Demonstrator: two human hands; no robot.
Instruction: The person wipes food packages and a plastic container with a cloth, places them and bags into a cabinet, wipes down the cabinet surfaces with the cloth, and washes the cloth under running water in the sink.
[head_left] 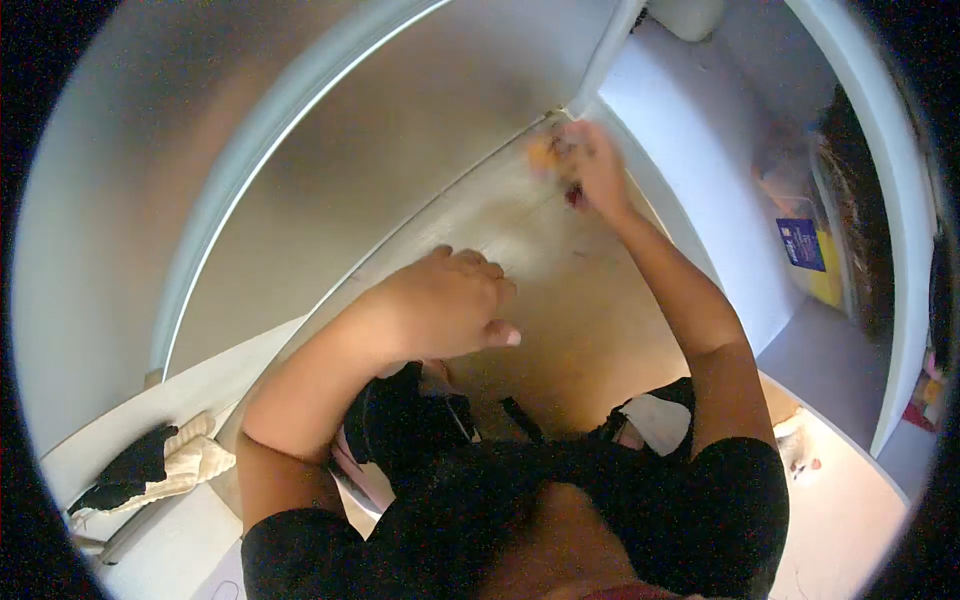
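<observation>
My left hand (450,300) hovers palm down over a tan, shiny surface (560,320), with its thumb apart from the loosely bent fingers and nothing visible in it. Farther off, near the corner where the panels meet, my right hand (598,165) is smeared by motion. Its fingers are closed around a blurred, mixed-coloured thing with an orange part (543,154); its kind cannot be made out. A small dark red spot (574,195) shows just below that hand, and whether it belongs to the held thing is unclear.
A large glossy panel (400,150) with a pale curved edge rises on the left. On the right, an open pale compartment (690,150) holds a clear bag with a blue label (801,244). Black and cream cloth (190,465) lies at lower left.
</observation>
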